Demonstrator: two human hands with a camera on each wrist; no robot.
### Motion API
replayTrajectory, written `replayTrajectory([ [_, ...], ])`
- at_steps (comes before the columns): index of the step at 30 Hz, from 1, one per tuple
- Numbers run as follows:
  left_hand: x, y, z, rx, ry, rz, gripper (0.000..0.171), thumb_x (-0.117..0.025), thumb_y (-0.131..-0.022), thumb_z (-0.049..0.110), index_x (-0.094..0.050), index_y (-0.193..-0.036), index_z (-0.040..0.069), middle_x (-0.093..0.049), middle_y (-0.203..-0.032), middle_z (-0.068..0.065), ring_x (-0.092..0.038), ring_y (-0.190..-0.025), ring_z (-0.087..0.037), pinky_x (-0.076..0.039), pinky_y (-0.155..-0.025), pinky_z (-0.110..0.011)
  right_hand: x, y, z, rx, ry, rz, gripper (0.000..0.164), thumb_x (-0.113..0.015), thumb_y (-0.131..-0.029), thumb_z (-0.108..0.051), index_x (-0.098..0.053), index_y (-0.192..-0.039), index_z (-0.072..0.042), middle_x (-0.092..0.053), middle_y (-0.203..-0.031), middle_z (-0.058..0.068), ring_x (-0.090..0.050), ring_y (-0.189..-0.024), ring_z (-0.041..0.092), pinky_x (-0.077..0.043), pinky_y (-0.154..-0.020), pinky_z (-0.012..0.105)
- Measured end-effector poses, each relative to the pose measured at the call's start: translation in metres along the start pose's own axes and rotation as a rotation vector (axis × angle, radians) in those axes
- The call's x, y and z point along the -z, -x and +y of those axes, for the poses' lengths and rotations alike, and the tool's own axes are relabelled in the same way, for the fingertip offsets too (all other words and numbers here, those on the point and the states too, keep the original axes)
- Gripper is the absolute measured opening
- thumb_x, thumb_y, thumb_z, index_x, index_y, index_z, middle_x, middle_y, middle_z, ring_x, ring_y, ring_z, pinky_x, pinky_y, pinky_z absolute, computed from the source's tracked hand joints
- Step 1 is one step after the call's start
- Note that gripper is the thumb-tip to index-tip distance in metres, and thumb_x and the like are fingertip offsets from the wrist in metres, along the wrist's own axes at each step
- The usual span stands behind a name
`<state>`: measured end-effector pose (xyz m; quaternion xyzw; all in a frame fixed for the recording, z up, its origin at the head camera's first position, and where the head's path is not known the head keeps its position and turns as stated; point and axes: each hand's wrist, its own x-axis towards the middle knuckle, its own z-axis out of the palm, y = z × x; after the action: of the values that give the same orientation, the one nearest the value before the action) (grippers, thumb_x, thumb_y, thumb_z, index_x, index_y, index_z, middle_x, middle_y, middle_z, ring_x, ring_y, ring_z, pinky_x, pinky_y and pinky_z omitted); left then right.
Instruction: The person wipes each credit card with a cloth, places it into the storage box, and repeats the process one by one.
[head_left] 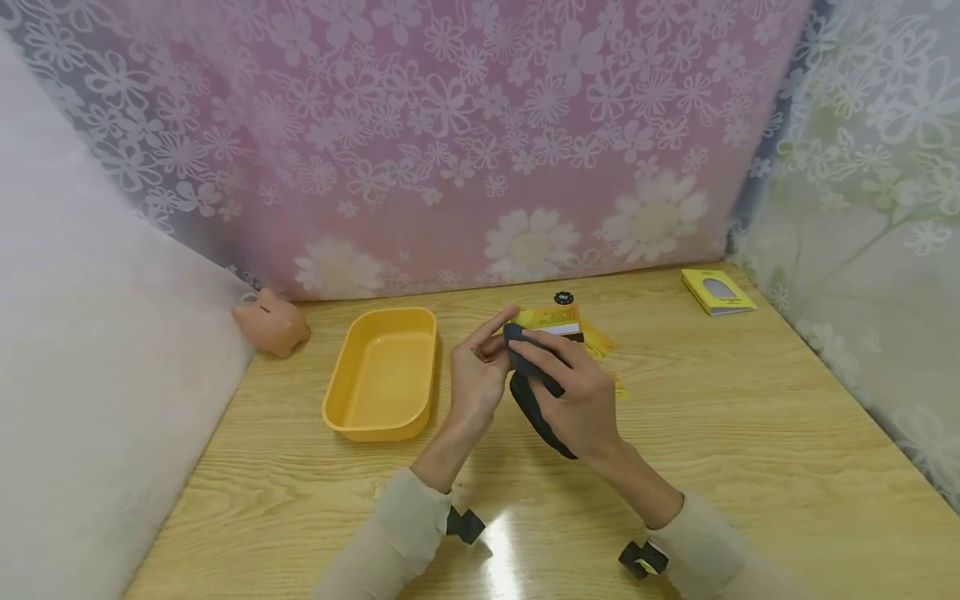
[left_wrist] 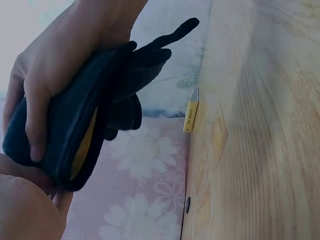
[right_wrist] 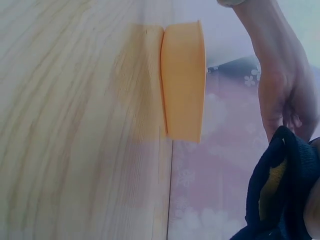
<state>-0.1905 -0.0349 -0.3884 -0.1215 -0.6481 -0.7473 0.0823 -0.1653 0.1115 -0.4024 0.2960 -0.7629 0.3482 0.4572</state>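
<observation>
My right hand [head_left: 558, 367] grips a dark knitted glove [head_left: 534, 410] above the middle of the wooden table [head_left: 750, 433], fingers wrapped over its upper end. My left hand [head_left: 497, 340] meets it from the left and pinches the glove's top edge, index finger raised. In the left wrist view the glove [left_wrist: 90, 125] hangs folded in the right hand [left_wrist: 35, 100], with yellow showing inside its opening and its fingers pointing away. In the right wrist view my left hand [right_wrist: 280, 100] touches the rim of the glove [right_wrist: 282, 195].
A yellow oval tray [head_left: 382, 371] stands left of the hands, also in the right wrist view [right_wrist: 184, 80]. A pink piggy bank [head_left: 272, 323] sits by the left wall. Yellow packaging [head_left: 558, 321] and a small black disc [head_left: 563, 297] lie behind the hands. A yellow box [head_left: 717, 292] lies far right.
</observation>
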Motion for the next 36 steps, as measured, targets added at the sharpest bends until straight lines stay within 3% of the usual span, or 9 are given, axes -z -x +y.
replayTrajectory([
  [4, 0.0, -0.001, -0.002, 0.022, 0.009, 0.004, 0.044, -0.067, -0.099, -0.002, -0.071, -0.137, 0.019, -0.078, -0.11, -0.014, -0.078, -0.087, -0.019, -0.058, -0.062, -0.019, -0.005, -0.002, -0.002, -0.011, 0.045, -0.028, 0.045, -0.082, -0.083, 0.006, -0.078, -0.123, -0.013, -0.071, -0.129, 0.012, -0.071, -0.107, 0.033, -0.062, -0.087, 0.047],
  [7, 0.002, 0.0, -0.004, 0.071, 0.039, 0.007, 0.045, -0.068, -0.099, -0.002, -0.07, -0.137, 0.02, -0.077, -0.112, -0.015, -0.078, -0.094, -0.022, -0.063, -0.075, -0.025, -0.006, -0.002, -0.002, -0.023, 0.117, -0.054, 0.044, -0.084, -0.082, 0.004, -0.078, -0.122, -0.013, -0.071, -0.128, 0.011, -0.071, -0.1, 0.033, -0.063, -0.08, 0.047],
  [12, 0.003, 0.001, -0.006, 0.118, 0.055, 0.01, 0.048, -0.067, -0.098, -0.004, -0.069, -0.139, 0.02, -0.077, -0.114, -0.015, -0.077, -0.097, -0.023, -0.063, -0.079, -0.028, -0.005, 0.0, -0.001, -0.026, 0.194, -0.094, 0.04, -0.083, -0.085, 0.0, -0.078, -0.122, -0.013, -0.071, -0.128, 0.009, -0.071, -0.093, 0.033, -0.064, -0.076, 0.046],
  [18, 0.003, 0.0, -0.004, 0.142, 0.1, 0.03, 0.054, -0.066, -0.094, -0.013, -0.07, -0.138, 0.018, -0.077, -0.108, -0.015, -0.077, -0.093, -0.022, -0.063, -0.088, -0.04, 0.004, 0.001, 0.005, -0.037, 0.229, -0.055, 0.043, -0.085, -0.082, 0.002, -0.078, -0.122, -0.014, -0.071, -0.127, 0.009, -0.07, -0.092, 0.034, -0.064, -0.072, 0.047],
  [25, 0.004, 0.001, -0.007, 0.118, 0.143, 0.038, 0.054, -0.061, -0.093, -0.019, -0.071, -0.136, 0.013, -0.074, -0.098, -0.02, -0.075, -0.081, -0.025, -0.063, -0.088, -0.048, 0.016, 0.006, 0.014, -0.077, 0.222, 0.004, 0.044, -0.082, -0.081, 0.007, -0.079, -0.12, -0.012, -0.072, -0.125, 0.012, -0.072, -0.1, 0.036, -0.064, -0.078, 0.05],
  [33, 0.007, 0.001, -0.007, 0.086, 0.105, 0.038, 0.057, -0.059, -0.093, -0.021, -0.07, -0.137, 0.013, -0.072, -0.105, -0.023, -0.074, -0.083, -0.023, -0.064, -0.087, -0.045, 0.03, 0.011, 0.029, -0.212, 0.189, 0.046, 0.041, -0.078, -0.082, 0.006, -0.08, -0.118, -0.013, -0.073, -0.123, 0.009, -0.071, -0.11, 0.034, -0.064, -0.082, 0.052],
  [36, 0.008, 0.0, -0.005, 0.079, 0.102, 0.044, 0.057, -0.058, -0.093, -0.022, -0.069, -0.138, 0.011, -0.071, -0.101, -0.022, -0.069, -0.074, -0.019, -0.064, -0.087, -0.044, 0.037, 0.012, 0.034, -0.258, 0.198, 0.048, 0.036, -0.076, -0.085, 0.002, -0.08, -0.118, -0.012, -0.073, -0.124, 0.009, -0.072, -0.111, 0.033, -0.064, -0.083, 0.051],
])
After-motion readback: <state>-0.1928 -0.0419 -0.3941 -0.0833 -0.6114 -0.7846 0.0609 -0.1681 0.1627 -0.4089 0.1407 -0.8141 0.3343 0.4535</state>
